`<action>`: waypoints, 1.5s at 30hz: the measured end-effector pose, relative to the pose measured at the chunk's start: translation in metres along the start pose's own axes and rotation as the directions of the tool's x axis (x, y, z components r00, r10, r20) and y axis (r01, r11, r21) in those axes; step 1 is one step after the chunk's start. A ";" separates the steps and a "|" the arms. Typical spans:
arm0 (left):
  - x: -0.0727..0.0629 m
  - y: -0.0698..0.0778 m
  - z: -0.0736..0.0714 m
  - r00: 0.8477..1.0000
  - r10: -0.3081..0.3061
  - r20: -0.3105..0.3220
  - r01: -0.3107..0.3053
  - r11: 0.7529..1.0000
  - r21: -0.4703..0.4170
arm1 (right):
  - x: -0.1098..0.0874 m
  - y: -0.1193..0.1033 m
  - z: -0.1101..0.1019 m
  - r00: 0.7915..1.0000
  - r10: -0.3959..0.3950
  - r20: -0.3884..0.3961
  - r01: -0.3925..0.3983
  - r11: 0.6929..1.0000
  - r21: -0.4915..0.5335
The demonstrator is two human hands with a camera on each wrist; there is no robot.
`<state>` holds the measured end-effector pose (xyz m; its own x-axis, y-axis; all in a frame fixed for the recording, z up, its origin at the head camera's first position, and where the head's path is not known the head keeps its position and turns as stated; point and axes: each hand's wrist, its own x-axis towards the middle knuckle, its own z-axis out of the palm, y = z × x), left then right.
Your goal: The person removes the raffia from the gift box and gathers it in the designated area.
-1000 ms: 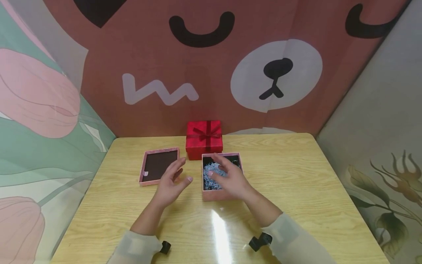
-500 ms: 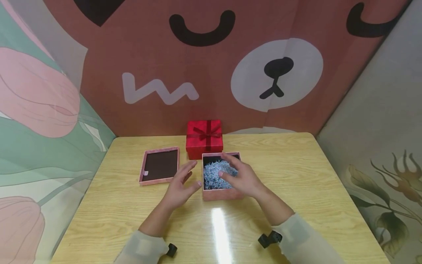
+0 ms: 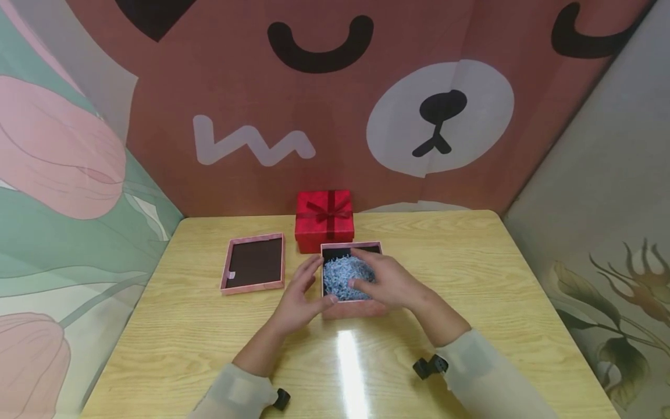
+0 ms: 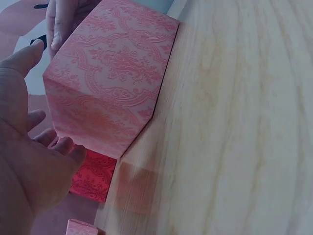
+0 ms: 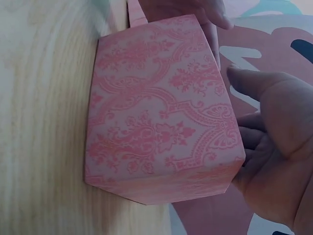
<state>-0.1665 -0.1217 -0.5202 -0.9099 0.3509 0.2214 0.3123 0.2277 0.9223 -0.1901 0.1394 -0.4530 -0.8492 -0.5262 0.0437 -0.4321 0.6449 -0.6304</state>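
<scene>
A pink patterned box (image 3: 349,310) stands uncovered on the table, filled with blue shredded paper (image 3: 342,276). My left hand (image 3: 296,305) is at its left side, fingertips and thumb right at the rim, fingers relaxed and apart. Across the right rim lies my right hand (image 3: 395,284), its thumb and fingers spread over the shredded paper. In the left wrist view, the box's embossed wall (image 4: 112,63) rises beside the loosely bent left fingers. The right wrist view has the right thumb up above the edge and the other fingers partly hidden behind the box (image 5: 161,107).
To the left lies the pink box lid (image 3: 281,273), its dark inside facing up. A red gift box (image 3: 324,227) with a dark ribbon bow stands just behind the pink box, against the bear-print backdrop (image 3: 251,192). The wooden table (image 3: 445,250) extends to both sides.
My left hand has moved right, up to the pink box's left rim. My right hand has shifted right, from above the shredded paper towards the box's right side.
</scene>
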 end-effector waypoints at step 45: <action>0.000 -0.001 0.008 0.995 -0.093 -0.026 0.090 0.992 -0.083 | 0.063 -0.003 0.036 0.916 0.230 0.328 -0.115 0.935 -0.335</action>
<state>-0.1647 -0.1149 -0.5238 -0.9417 0.3046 0.1429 0.2049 0.1824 0.9616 -0.2310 0.0846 -0.4768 -0.7781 -0.5154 -0.3591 -0.4081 0.8494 -0.3348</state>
